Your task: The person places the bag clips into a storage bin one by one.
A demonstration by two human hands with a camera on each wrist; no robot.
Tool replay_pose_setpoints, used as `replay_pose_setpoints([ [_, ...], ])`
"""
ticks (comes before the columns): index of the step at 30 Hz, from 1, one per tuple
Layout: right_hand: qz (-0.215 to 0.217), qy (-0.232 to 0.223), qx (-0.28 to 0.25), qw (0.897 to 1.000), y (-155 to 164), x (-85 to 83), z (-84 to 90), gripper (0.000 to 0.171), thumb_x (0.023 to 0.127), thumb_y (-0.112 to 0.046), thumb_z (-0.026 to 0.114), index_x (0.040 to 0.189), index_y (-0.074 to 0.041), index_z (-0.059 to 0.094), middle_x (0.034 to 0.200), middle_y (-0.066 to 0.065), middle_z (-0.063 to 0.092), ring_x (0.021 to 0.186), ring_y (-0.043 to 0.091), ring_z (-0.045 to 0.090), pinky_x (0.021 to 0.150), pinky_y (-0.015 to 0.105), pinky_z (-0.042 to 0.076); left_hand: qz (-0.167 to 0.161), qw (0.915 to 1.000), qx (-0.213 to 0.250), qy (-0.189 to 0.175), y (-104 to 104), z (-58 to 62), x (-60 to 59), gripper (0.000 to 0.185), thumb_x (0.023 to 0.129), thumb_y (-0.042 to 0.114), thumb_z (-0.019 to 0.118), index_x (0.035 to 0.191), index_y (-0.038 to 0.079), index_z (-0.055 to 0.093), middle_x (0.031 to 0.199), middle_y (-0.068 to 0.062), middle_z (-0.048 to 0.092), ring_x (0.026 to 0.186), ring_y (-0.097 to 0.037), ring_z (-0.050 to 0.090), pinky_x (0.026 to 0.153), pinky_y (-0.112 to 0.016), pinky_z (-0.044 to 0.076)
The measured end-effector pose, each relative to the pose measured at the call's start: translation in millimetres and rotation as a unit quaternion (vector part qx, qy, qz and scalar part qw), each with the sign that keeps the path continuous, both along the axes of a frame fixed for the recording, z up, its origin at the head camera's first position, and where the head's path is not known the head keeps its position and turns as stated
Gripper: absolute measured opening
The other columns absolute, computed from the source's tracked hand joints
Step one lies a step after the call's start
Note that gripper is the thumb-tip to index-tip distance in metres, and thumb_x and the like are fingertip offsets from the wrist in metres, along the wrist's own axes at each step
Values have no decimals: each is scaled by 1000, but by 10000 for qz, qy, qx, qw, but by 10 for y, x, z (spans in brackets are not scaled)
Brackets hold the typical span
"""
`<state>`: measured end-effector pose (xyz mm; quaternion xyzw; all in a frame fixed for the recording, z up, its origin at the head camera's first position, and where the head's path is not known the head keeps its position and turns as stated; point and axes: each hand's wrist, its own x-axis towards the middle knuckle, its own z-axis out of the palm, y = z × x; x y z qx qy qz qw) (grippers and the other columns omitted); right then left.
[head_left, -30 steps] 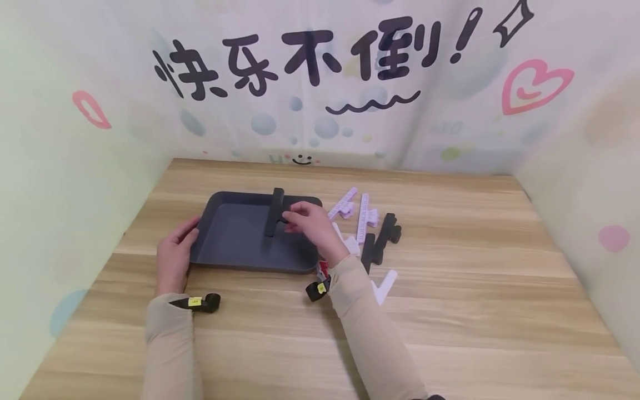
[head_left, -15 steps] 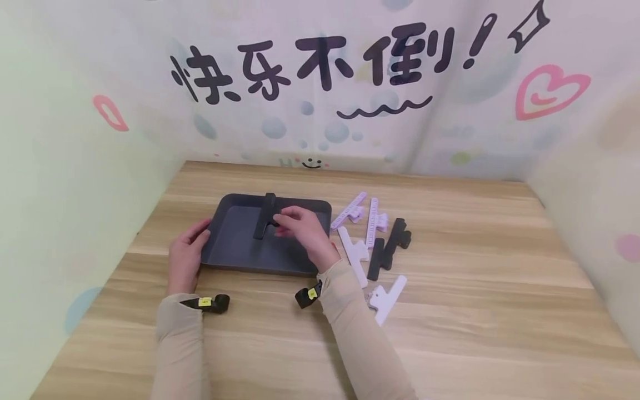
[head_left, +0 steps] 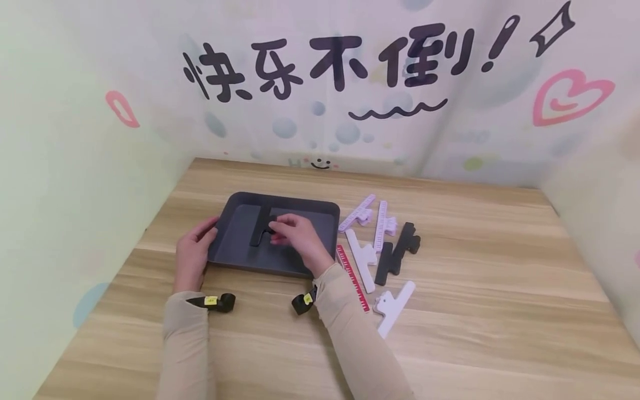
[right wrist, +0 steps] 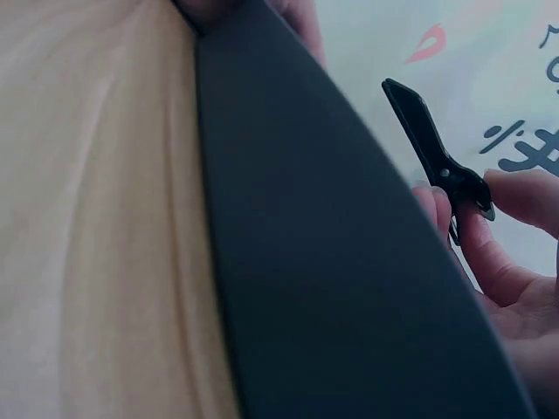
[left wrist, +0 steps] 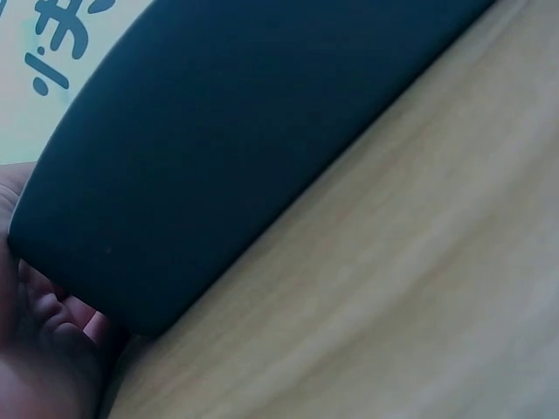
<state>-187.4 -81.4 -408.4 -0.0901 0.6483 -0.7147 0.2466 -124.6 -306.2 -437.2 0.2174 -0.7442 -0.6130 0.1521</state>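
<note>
Left hand (head_left: 192, 253) gripped the tray (head_left: 231, 244), right hand (head_left: 301, 240) pinched the black clip (head_left: 259, 226) by its stubby handle (right wrist: 470, 186), there between the two! It looked light, stiff, maybe slick; that handle seemed the best hold.

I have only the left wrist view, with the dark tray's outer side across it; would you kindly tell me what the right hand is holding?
Observer: The right hand pinches a black clip.
Operator: Thank you; is it lying flat in the tray?
Observer: It seems held up: the right wrist view shows it past the tray, against the backdrop.
Operator: And what lies on the table beside the tray?
Observer: To its right in the head view are two lilac clips, two white clips, two more black clips and a red ruler-marked strip.
</note>
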Motion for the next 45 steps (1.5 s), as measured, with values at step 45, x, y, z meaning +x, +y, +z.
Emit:
replay_pose_setpoints([
  [45, 657, 1699, 2908, 9393, -44, 60, -103, 13, 85, -20, 61, 93, -10, 62, 80, -1, 59, 56, 9, 59, 54, 22, 48, -87, 9999, -88, 56, -1, -11, 5, 33, 88, 24, 56, 120, 16, 58, 123, -1, 53, 112, -8, 44, 94, -27, 33],
])
